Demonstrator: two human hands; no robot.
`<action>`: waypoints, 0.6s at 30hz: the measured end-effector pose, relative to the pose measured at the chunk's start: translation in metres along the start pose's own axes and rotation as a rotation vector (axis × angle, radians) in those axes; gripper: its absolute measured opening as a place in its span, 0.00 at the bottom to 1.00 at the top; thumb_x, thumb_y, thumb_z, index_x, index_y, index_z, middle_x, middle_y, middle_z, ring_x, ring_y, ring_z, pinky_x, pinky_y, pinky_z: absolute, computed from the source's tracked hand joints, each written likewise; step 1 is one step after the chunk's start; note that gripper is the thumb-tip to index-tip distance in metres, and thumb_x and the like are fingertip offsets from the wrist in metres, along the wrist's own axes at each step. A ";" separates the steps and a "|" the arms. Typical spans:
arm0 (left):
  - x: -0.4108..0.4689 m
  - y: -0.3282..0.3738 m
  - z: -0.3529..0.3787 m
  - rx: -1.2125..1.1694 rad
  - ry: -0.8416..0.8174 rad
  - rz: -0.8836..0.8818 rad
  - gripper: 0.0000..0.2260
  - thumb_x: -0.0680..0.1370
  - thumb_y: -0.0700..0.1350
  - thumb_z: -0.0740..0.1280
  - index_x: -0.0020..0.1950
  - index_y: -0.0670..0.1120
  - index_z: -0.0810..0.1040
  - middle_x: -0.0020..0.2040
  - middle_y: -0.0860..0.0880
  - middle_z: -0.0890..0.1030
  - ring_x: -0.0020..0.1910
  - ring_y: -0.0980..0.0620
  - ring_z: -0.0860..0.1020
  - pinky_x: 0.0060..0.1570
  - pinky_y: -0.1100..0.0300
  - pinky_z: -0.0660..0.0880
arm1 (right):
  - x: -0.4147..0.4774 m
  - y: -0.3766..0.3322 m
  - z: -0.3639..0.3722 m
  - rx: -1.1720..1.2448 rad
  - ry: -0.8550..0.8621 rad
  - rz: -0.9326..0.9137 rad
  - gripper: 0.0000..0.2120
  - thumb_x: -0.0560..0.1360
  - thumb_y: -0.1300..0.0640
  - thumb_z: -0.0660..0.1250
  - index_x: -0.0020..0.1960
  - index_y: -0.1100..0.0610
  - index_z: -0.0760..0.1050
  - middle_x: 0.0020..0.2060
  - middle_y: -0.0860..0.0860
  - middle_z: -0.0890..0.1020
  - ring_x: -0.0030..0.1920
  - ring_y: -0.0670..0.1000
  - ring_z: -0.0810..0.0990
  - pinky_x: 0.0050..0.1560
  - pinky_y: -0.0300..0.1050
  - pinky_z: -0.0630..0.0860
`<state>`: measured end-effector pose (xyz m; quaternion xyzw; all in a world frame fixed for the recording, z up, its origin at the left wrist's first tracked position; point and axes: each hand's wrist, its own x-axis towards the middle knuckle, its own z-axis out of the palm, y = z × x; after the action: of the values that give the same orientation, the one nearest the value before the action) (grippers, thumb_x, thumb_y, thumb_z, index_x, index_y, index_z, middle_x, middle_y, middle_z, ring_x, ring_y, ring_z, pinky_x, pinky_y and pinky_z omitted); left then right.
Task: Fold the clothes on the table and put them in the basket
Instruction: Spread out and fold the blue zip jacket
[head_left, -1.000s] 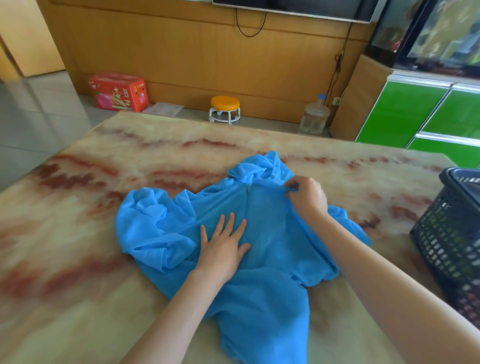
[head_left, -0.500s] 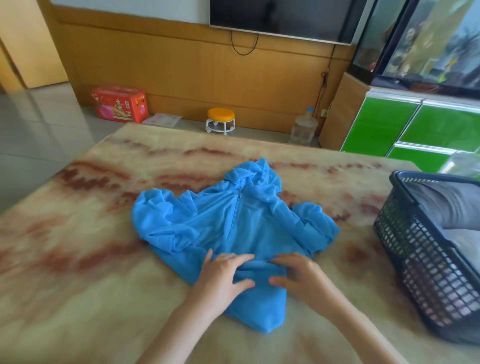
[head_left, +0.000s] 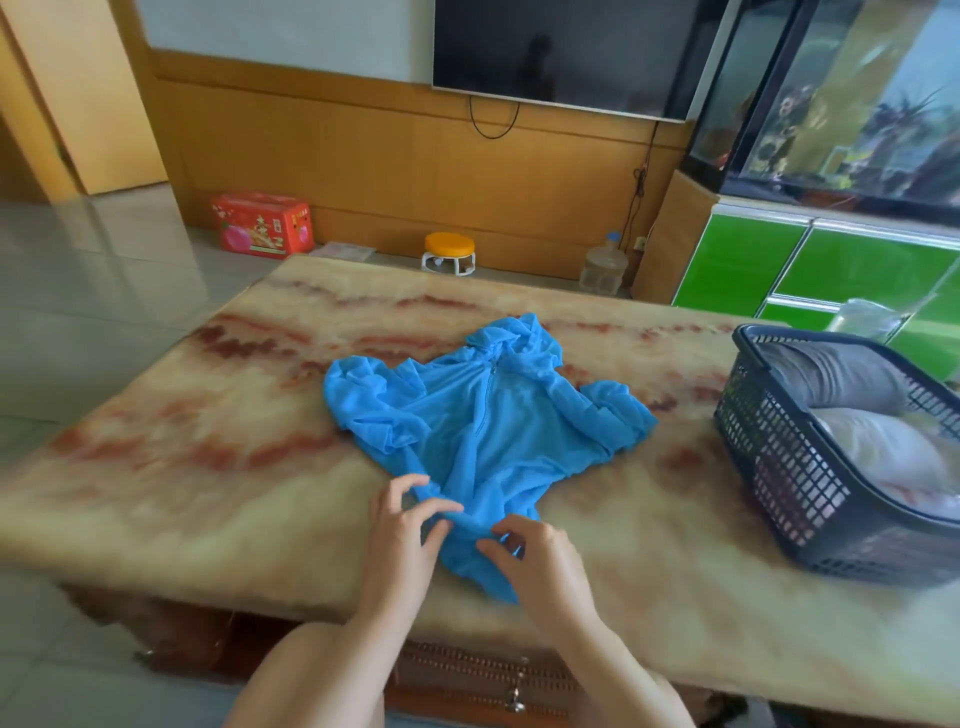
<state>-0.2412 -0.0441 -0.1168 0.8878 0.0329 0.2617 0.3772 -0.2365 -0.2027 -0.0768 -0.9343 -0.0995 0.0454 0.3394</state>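
1. We saw a blue jacket (head_left: 493, 431) lying front up near the middle of the marbled surface (head_left: 208, 467). Its zip ran down the chest, the hood was bunched at the far end, and both sleeves were crumpled close beside the body.
2. The jacket's lower part lay toward the near edge of the surface, gathered into a narrow bunch between the person's two hands.
3. The left hand (head_left: 402, 525) sat at the left side of that bunch. Its grip was narrow, with the thumb and curled fingers pinching a fold of the blue cloth.
4. The right hand (head_left: 535, 556) sat at the right side of the bunch. Its fingers were curled, and its grip was also narrow and closed on the cloth.
5. The two hands were near each other but apart, with blue cloth showing between them.
6. A dark plastic basket (head_left: 810, 488) with latticed walls stood on the right end of the surface, well apart from the jacket. Inside it we made out a grey garment (head_left: 831, 382) at the far end and a white garment (head_left: 878, 447) nearer us.
7. Beyond the surface, on the floor by the wood-panelled wall, stood a red box (head_left: 262, 224), a small stool (head_left: 449, 252) with an orange seat, and a clear water bottle (head_left: 602, 265).
8. A dark television (head_left: 561, 52) hung on the wall above them. At the right, a fish tank (head_left: 857, 98) stood on a green cabinet (head_left: 857, 270).
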 end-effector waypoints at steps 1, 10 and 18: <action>-0.004 -0.001 -0.003 0.008 0.010 -0.021 0.15 0.65 0.31 0.76 0.41 0.51 0.85 0.51 0.45 0.76 0.51 0.43 0.75 0.54 0.68 0.63 | -0.008 -0.002 0.008 0.097 -0.032 0.013 0.03 0.73 0.50 0.70 0.42 0.46 0.78 0.30 0.43 0.76 0.34 0.44 0.75 0.40 0.43 0.72; -0.021 -0.002 -0.039 -0.380 -0.336 -0.564 0.17 0.78 0.54 0.64 0.60 0.44 0.77 0.52 0.52 0.79 0.54 0.54 0.74 0.50 0.66 0.65 | -0.049 -0.027 0.048 0.522 -0.144 0.014 0.13 0.76 0.65 0.64 0.55 0.52 0.80 0.44 0.45 0.83 0.43 0.43 0.81 0.43 0.40 0.80; -0.025 -0.015 -0.037 -0.382 -0.258 -0.602 0.13 0.73 0.39 0.71 0.57 0.44 0.79 0.40 0.47 0.80 0.42 0.48 0.79 0.49 0.51 0.77 | -0.034 0.014 0.027 0.363 0.242 0.179 0.14 0.74 0.59 0.70 0.57 0.48 0.76 0.53 0.47 0.75 0.53 0.48 0.77 0.44 0.39 0.72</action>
<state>-0.2789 -0.0153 -0.1166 0.7777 0.1950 0.0265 0.5971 -0.2719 -0.2040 -0.1062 -0.8617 0.0351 -0.0201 0.5058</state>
